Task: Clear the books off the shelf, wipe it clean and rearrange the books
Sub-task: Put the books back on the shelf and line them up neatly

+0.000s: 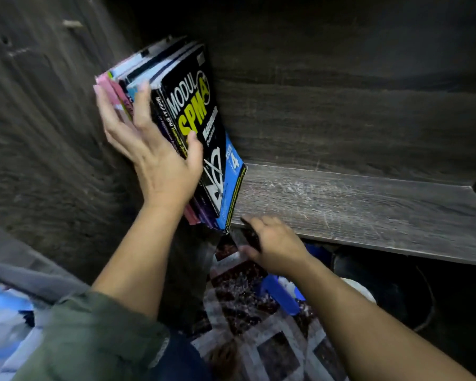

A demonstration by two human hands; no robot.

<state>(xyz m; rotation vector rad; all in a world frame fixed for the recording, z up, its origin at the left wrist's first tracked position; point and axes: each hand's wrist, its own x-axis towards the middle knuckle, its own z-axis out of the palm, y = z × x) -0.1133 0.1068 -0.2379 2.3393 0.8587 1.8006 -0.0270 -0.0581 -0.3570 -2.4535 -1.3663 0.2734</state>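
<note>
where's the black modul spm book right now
Head view: the black book is at the shelf's left end, rightmost in the stack that the left hand grips, near the left wall.

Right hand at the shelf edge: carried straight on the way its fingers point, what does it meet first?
Most likely the bottom corner of the book stack, just up-left of the right hand, at the front edge of the shelf. Depth is unclear; it could pass just below.
</note>
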